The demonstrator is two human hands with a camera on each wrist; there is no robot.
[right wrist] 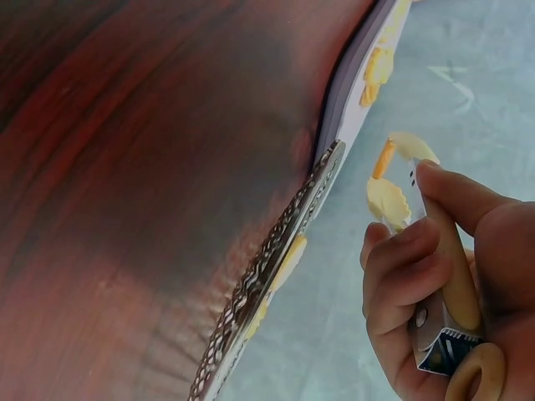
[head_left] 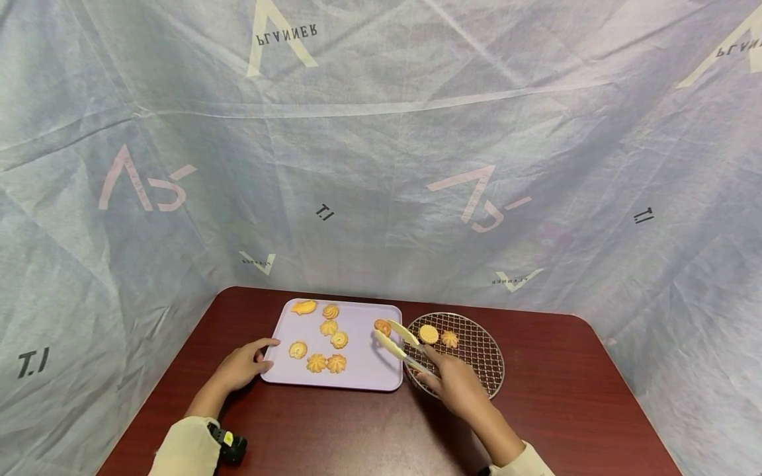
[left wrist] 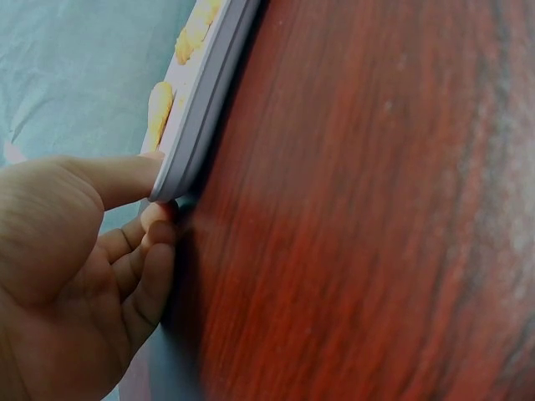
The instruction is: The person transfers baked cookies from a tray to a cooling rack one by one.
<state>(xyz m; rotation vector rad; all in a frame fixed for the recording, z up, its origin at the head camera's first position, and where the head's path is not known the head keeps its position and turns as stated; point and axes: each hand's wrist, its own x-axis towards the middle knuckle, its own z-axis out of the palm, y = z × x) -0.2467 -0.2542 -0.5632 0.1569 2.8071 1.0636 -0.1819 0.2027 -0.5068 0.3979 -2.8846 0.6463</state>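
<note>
Seemingly, carrying a cookie (head_left: 383, 326) is the step in hand; the right hand (head_left: 457, 385) grips tongs (head_left: 389, 345) holding it above the tray's (head_left: 366, 377) right end; the left hand (head_left: 239, 365) pinches the tray's left edge; next probably calls for a gentle, steady lowering.

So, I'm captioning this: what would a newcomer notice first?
Likely the pale tray of golden cookies, left of centre on the dark red table. Next, the tongs in the right hand, holding another cookie near the tray's right edge, and the round wire rack beside it with two cookies.
</note>
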